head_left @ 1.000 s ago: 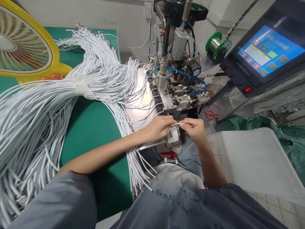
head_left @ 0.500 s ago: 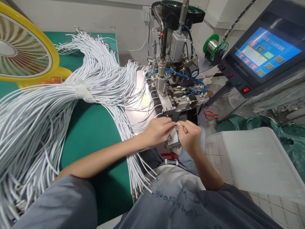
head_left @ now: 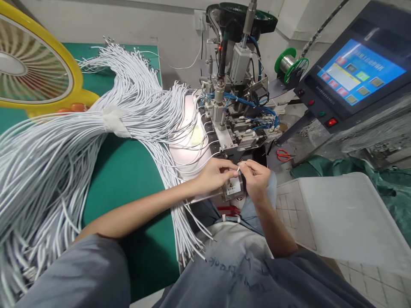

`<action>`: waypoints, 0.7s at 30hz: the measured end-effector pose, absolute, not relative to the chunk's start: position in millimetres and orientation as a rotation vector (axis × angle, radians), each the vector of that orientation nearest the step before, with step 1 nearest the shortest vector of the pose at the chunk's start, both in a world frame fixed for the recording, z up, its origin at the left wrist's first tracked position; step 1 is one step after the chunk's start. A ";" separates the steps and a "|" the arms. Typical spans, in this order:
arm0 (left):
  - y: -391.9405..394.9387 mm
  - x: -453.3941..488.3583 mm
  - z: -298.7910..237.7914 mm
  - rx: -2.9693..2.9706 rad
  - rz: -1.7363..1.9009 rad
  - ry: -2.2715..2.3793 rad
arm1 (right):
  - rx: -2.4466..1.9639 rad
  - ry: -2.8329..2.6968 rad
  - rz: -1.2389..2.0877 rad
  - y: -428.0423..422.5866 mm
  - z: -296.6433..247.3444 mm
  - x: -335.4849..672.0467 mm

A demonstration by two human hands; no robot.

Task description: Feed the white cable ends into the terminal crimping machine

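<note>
My left hand (head_left: pixel 214 174) and my right hand (head_left: pixel 257 177) meet in front of a small metal machine (head_left: pixel 236 124). Both pinch the end of one thin white cable (head_left: pixel 238 168), which points up between the fingertips. A labelled metal block (head_left: pixel 233 186) of the machine sits just below the hands. From my left hand the cable runs back toward a big bundle of white cables (head_left: pixel 64 145), tied with a white band (head_left: pixel 114 119), spread over the green mat (head_left: pixel 128 171).
A yellow-rimmed fan (head_left: pixel 35 72) stands at the far left. A control panel with a lit blue screen (head_left: pixel 359 72) is at the right, a green wire spool (head_left: pixel 290 62) beside it. Red scissors (head_left: pixel 283 155) lie by the machine. A white bin (head_left: pixel 346 214) stands at my right.
My right hand has drawn in toward my left hand. The cable end, earlier held level between them, now tilts upward.
</note>
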State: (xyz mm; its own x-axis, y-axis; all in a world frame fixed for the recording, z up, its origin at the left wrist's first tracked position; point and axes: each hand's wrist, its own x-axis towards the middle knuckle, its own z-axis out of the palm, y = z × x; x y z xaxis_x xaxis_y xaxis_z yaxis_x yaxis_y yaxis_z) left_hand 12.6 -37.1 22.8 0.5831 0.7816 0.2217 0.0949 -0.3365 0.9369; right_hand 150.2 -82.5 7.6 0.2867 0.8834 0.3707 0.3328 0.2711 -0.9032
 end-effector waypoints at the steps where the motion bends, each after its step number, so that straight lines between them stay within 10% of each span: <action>1: -37.7 13.1 23.3 1.732 0.834 0.718 | -1.295 -1.248 0.567 -82.7 5.3 148.0; 21: -36.4 11.7 24.0 1.648 0.782 0.841 | -1.217 -1.771 -0.188 -73.1 8.1 171.8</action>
